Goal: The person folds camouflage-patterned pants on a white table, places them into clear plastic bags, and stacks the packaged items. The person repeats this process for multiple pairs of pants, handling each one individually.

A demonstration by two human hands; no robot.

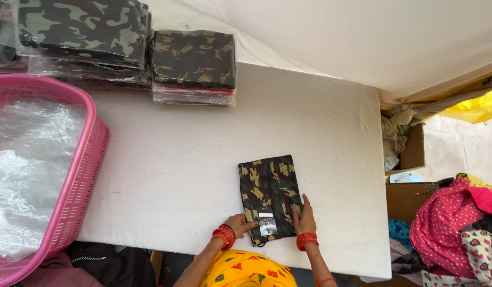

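Camouflage cloth [269, 197], folded into a flat oblong, lies on the white desk [177, 159] close to its near edge, right of the middle. Its long axis runs from the near edge toward the far edge, leaning slightly leftward at the far end. A small label [268, 224] sits at the near short end.

At far left, a pink basket [84, 159] overlaps the desk's left edge; clear plastic bags [28, 165] fill it. Behind it, at the far left corner, stand stacks of bagged camouflage packs [81, 37], and just beside them a smaller stack [194, 66], well apart from the folded cloth.

The left hand [239, 223] rests at the cloth's near left corner, fingers [250, 225] laid loosely on the edge beside the label; its grip is loose, clasping nothing. Red bangles [224, 236] ring the wrist. The right hand [304, 219] lies flat on the cloth's near right edge, fingers [306, 202] straight and pointing toward the far side, pressing rather than gripping. Red bangles circle that wrist too.

Right of the desk stands a cardboard box [411, 151] with pale rags, and farther right, patterned pink fabric [448, 228] is heaped low.
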